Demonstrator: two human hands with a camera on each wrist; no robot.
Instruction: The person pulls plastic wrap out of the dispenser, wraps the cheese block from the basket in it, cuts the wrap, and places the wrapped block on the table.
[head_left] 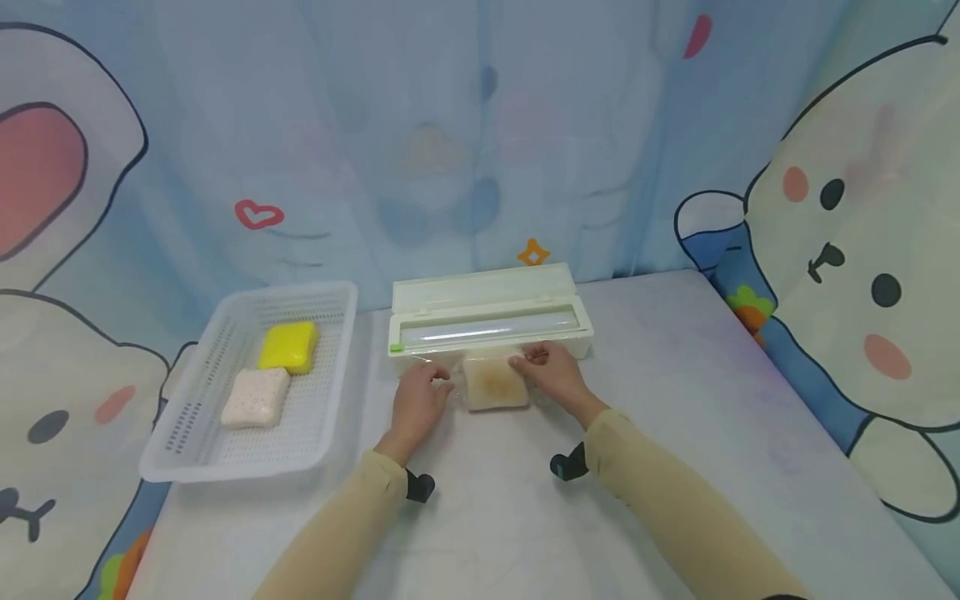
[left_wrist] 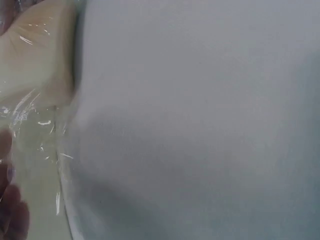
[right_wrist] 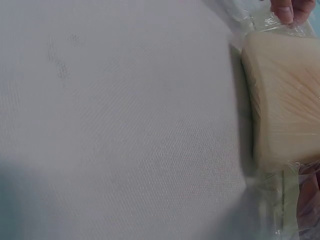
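A cream, square block [head_left: 495,385], browner in the middle, lies under clear cling film [left_wrist: 35,117] on the table. It sits just in front of a white cling film dispenser [head_left: 483,289] whose lid is raised. At the block's left my left hand [head_left: 420,404] pinches the film with bent fingers. On the opposite side my right hand [head_left: 558,373] grips the film by the block's upper right corner. Wrinkled film covers the block [right_wrist: 290,100] in the right wrist view, where right-hand fingers [right_wrist: 308,200] show partly behind the film.
To the left stands a white perforated basket [head_left: 341,375]. In it lie a yellow block [head_left: 290,347] and a pale speckled block [head_left: 256,398]. A cartoon-printed curtain [head_left: 420,150] hangs behind the table [head_left: 480,517].
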